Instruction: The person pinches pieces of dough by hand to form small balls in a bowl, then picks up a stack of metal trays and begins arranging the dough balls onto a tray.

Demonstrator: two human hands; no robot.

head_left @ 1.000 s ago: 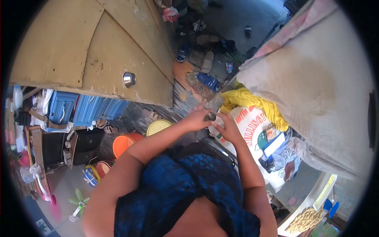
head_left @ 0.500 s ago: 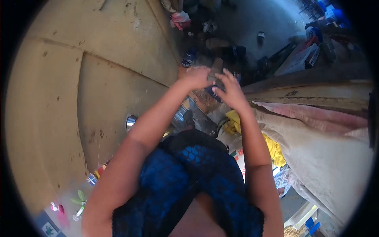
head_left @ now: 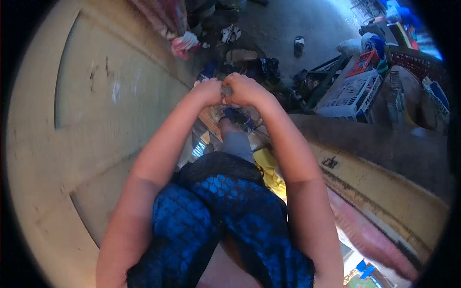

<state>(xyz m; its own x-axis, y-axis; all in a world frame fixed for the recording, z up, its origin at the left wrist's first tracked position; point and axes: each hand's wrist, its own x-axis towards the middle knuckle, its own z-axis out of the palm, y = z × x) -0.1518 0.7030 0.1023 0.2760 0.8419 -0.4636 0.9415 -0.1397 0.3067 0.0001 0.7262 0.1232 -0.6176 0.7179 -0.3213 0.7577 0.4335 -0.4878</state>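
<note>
Grey, small object [head_left: 226, 90] sits pinched between your left hand [head_left: 209, 92] and right hand [head_left: 246, 90], both clenched on it, far ahead over the floor [head_left: 283, 24]; loosen either and it could drop among the shoes.

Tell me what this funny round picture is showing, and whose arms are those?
The picture comes from a camera worn on a person's head, looking down, so it looks round and bent. The arms belong to that person. The left hand and right hand are pressed together out in front, both closed around a small dark object; it is too small to tell what it is. Below you see their blue top. On the left is a big tan wooden door. On the ground beyond lie sandals, and to the right a white plastic crate.
</note>
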